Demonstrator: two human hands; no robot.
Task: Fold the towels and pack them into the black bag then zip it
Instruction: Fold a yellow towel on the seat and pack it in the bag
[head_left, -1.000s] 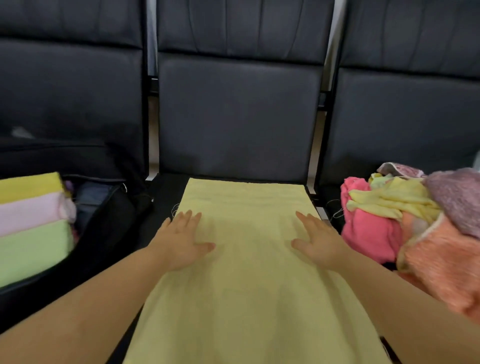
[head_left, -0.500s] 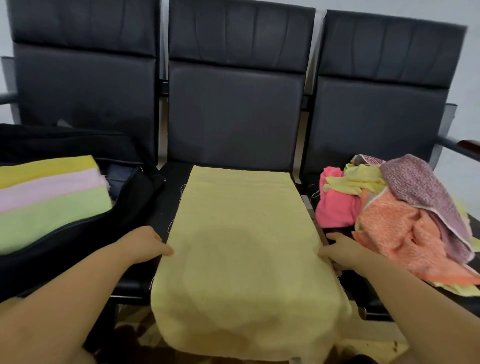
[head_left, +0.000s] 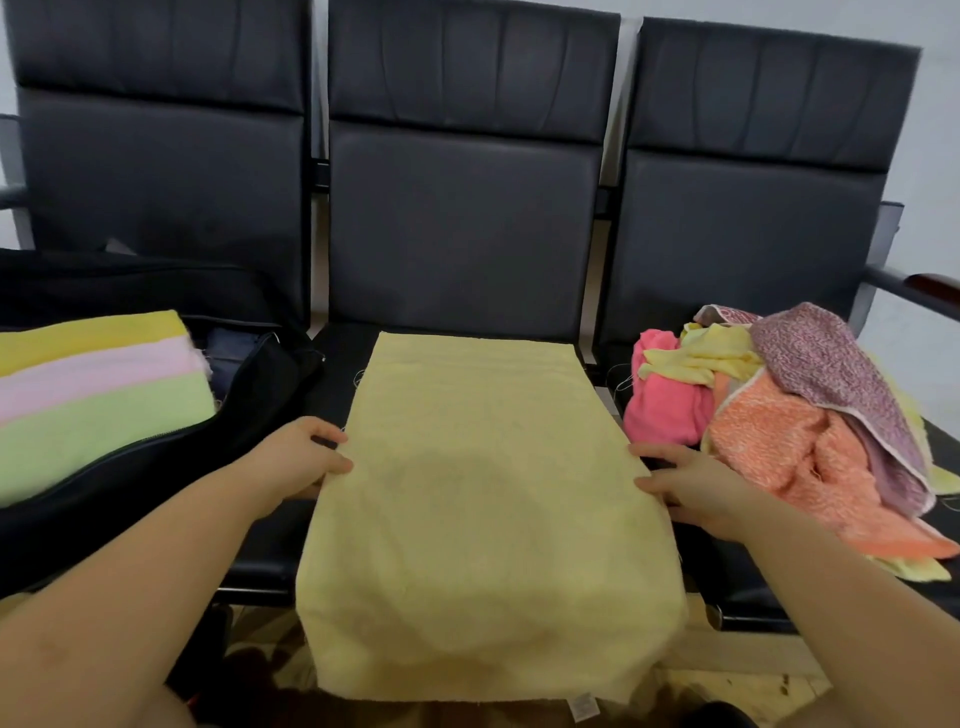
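A pale yellow towel (head_left: 483, 499) lies flat along the middle seat, its near end hanging over the front edge. My left hand (head_left: 298, 457) pinches the towel's left edge about halfway along. My right hand (head_left: 685, 483) grips its right edge at the same height. On the left seat stands the open black bag (head_left: 156, 467), and inside it lie folded towels (head_left: 88, 395) in yellow, pink and green.
A loose heap of unfolded towels (head_left: 789, 426), pink, yellow, orange and mauve, fills the right seat. Three black chair backs (head_left: 462, 208) rise behind. A metal armrest (head_left: 914, 286) sticks out at far right. Tan floor shows below the seat front.
My hands slid from flat on top of the towel out to its side edges and closed on them. The view pulled back and up.
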